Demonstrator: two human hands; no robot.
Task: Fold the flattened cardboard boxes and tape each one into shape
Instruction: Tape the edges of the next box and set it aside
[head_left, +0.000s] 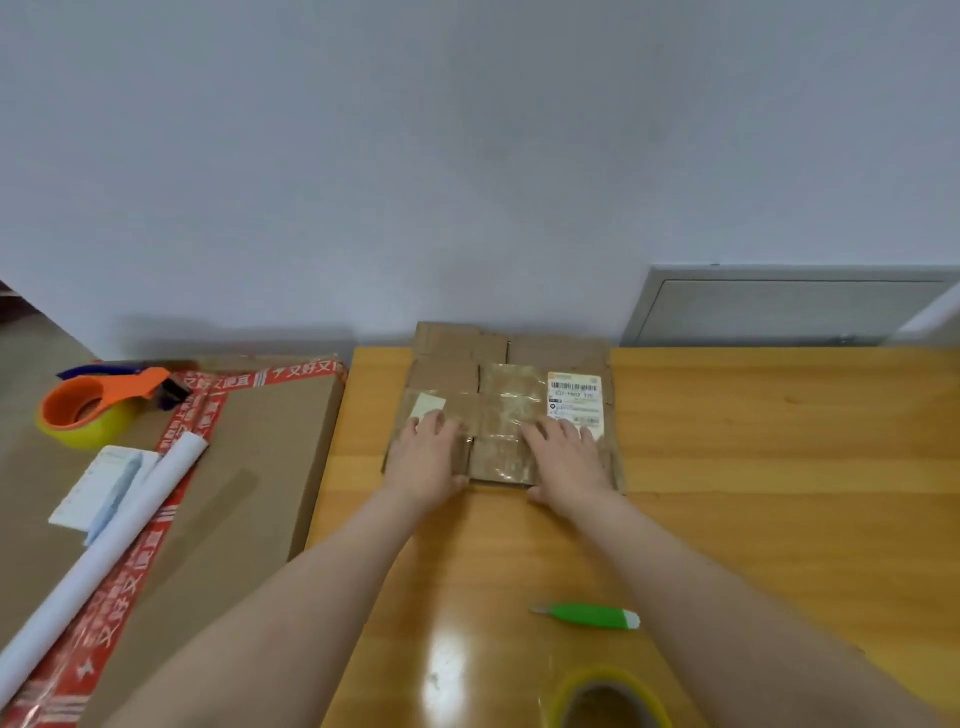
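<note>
The tape roll with a yellowish rim (608, 699) at the bottom edge is cut off by the frame, so only its upper arc shows. A grey framed panel (789, 306) behind the table runs out of view on the right. The print on the white barcode shipping label (575, 402) is too blurred to read. The near edge of the flattened brown cardboard box (506, 405) is partly covered by both hands.

That flattened box lies on the glossy orange-brown wooden table (753, 467), its far flaps reaching the wall. It is patched with clear glossy tape and carries a small pale sticker (428, 405) by the left fingertips. The left hand (428, 457) rests palm down on it with fingers straight and spread, gripping nothing. The right hand (566, 457) lies the same way, its fingertips touching the label.

A green utility knife (589, 617) lies on the table between the forearms.

To the left, a large closed brown carton sealed with red printed tape (260, 467) hides whatever it holds. On top of it sit an orange tape dispenser loaded with a yellow roll (96, 408), a white paper tube (98, 551) and a white notepad (88, 493) with a pale blue pen (117, 493) on it.
</note>
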